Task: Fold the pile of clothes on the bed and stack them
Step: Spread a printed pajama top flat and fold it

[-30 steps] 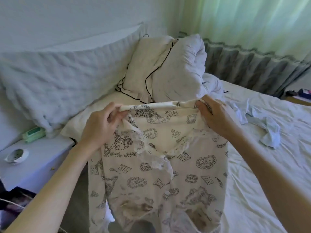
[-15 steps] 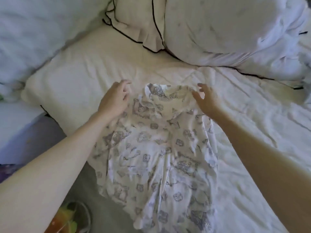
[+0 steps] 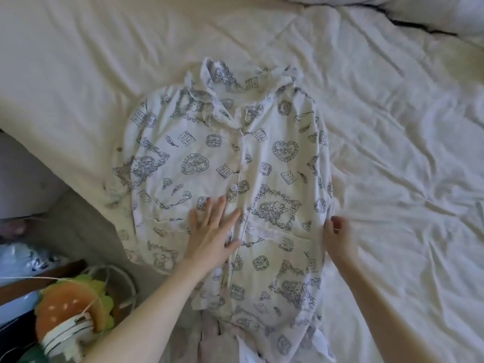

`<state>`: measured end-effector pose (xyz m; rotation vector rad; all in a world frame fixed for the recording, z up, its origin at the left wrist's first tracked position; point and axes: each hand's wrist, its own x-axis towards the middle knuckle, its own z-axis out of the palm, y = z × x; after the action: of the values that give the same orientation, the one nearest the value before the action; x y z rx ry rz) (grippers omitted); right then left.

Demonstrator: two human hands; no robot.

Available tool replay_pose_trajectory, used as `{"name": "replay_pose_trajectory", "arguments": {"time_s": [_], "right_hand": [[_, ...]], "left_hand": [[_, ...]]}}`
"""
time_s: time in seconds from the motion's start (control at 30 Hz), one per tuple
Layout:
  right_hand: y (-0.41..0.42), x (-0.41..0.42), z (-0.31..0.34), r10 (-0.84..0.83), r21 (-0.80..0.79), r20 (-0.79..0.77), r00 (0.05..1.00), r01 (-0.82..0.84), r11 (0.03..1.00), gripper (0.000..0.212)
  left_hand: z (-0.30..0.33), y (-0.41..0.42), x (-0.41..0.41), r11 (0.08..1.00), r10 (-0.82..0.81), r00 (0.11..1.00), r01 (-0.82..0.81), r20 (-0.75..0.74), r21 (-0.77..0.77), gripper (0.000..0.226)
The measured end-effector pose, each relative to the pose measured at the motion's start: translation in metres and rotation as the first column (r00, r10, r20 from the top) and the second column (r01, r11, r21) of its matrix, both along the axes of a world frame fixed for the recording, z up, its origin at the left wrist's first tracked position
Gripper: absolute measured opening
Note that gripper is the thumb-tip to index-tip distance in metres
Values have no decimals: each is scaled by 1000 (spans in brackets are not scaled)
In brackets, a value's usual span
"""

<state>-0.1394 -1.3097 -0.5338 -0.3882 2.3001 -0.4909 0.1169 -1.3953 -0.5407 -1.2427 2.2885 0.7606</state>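
A white pyjama shirt (image 3: pixel 264 163) with a dark line-drawn print lies face up on the white bed sheet (image 3: pixel 392 153), collar away from me and its lower part hanging over the near bed edge. My left hand (image 3: pixel 212 231) rests flat on the shirt's button line, fingers spread. At the shirt's right side seam, my right hand (image 3: pixel 337 237) pinches the edge of the fabric.
A white pillow or duvet (image 3: pixel 432 14) with dark piping lies at the far right corner. Left of the bed, on the floor, stand an orange and green plush object (image 3: pixel 73 307) and a white wire frame (image 3: pixel 117 279).
The shirt, held up by its shoulders a second ago, has come down flat on the bed. Both hands slid from the collar toward its lower half, and my view tilted downward.
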Motion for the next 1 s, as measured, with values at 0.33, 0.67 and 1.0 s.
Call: {"name": "replay_pose_trajectory", "arguments": {"time_s": [0.33,0.67,1.0], "right_hand": [[12,-45,26,-578,24,481,659,649,760,10],[-15,-142,54,-325,-182,-327,887,278,943,40],[76,47,18,-171,53,199,965,164,985,47]], "left_hand": [[-9,-3,-9,996,-58,982,45,183,72,96],[5,9,-26,1000,25,982,-28,190,14,89],[28,110,-33,999,44,998,-44,-42,1,66]]}}
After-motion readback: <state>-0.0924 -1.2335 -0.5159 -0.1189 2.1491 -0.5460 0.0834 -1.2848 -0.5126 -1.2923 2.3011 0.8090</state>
